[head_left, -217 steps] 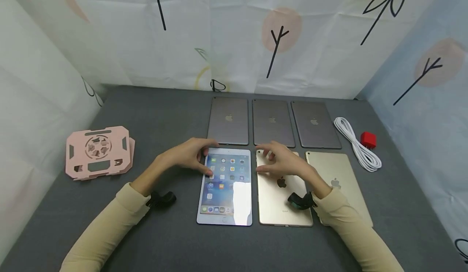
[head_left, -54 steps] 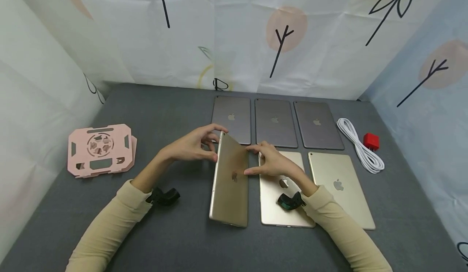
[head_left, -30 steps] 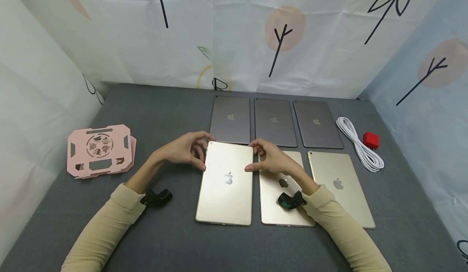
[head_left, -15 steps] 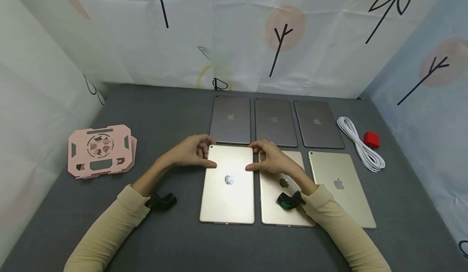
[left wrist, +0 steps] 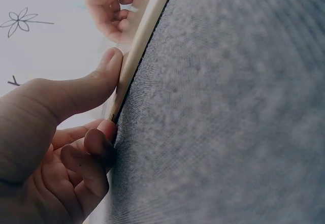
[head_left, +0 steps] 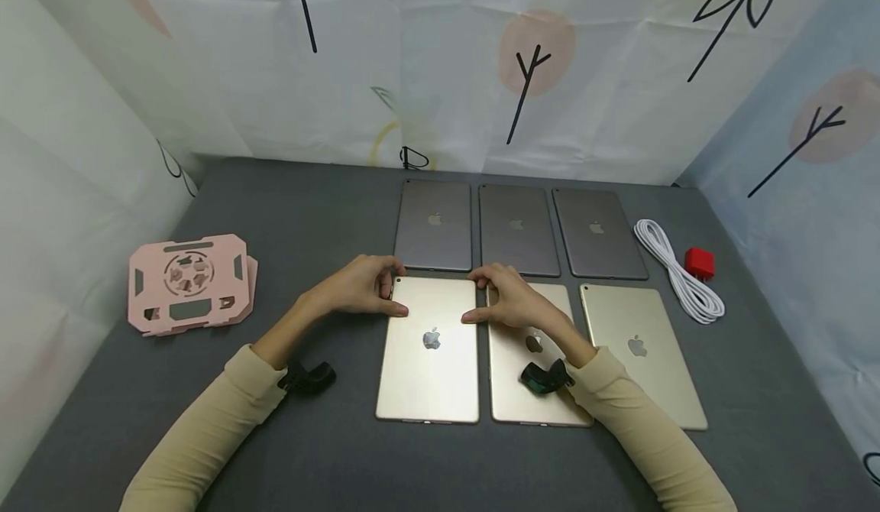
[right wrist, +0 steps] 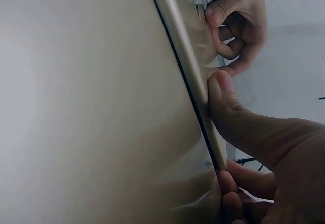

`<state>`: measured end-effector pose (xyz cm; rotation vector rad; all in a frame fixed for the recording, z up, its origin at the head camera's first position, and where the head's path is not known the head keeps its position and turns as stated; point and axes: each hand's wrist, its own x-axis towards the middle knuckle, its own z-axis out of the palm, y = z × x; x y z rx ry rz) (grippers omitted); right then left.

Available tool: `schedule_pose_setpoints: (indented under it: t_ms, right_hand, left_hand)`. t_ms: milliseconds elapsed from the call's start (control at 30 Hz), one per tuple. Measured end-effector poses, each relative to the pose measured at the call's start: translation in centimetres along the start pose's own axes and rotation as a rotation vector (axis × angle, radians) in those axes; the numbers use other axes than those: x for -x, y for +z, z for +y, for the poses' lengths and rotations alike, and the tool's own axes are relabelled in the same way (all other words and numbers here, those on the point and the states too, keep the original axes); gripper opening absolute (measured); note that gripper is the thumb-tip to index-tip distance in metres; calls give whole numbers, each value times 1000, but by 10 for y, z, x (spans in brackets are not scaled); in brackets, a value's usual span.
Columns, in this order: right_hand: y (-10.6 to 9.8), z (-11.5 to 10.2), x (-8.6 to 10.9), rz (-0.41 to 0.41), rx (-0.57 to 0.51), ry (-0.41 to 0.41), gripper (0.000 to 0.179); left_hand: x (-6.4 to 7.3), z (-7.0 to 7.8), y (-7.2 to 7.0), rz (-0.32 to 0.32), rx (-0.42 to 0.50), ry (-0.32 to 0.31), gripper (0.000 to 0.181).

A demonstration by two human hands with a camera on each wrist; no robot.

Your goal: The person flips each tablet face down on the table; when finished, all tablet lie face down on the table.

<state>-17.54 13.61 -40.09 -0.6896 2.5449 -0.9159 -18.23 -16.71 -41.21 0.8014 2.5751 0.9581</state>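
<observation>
A gold tablet (head_left: 428, 374) lies back side up on the grey table, its apple logo showing, leftmost of the three gold tablets in the front row. My left hand (head_left: 360, 286) grips its top left corner, thumb on the back and fingers at the edge. At the top right corner, my right hand (head_left: 512, 298) holds it between thumb and fingers, reaching over the middle gold tablet (head_left: 539, 390). In the left wrist view the tablet's side edge (left wrist: 144, 36) runs close over the cloth. The right wrist view shows its other edge (right wrist: 185, 51) beside the neighbouring gold back.
Three dark grey tablets (head_left: 519, 229) line the back row. A third gold tablet (head_left: 642, 351) lies at the right, near a coiled white cable (head_left: 677, 275) and a red charger plug (head_left: 699, 263). Pink cut-out plates (head_left: 189, 286) are stacked at the left.
The tablet lay screen up, was lifted and turned over, and now lies gold back up. In the last half second its top edge has come down slightly; both hands stay at its corners.
</observation>
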Motion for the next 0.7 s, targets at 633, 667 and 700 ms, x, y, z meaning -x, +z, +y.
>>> schedule_pose_setpoints:
  t_ms: [633,667,700]
  right_hand:
    - [-2,-5,11,15,276,-51,70]
    - [-5,-4,13,25,294,-62,68]
    - [-9,-3,16,37,310,-71,65]
  left_hand:
    - [9,1,6,78,-57,31,60]
    - [10,2,6,89,-77,30,61]
    - [11,4,5,103,-97,24,61]
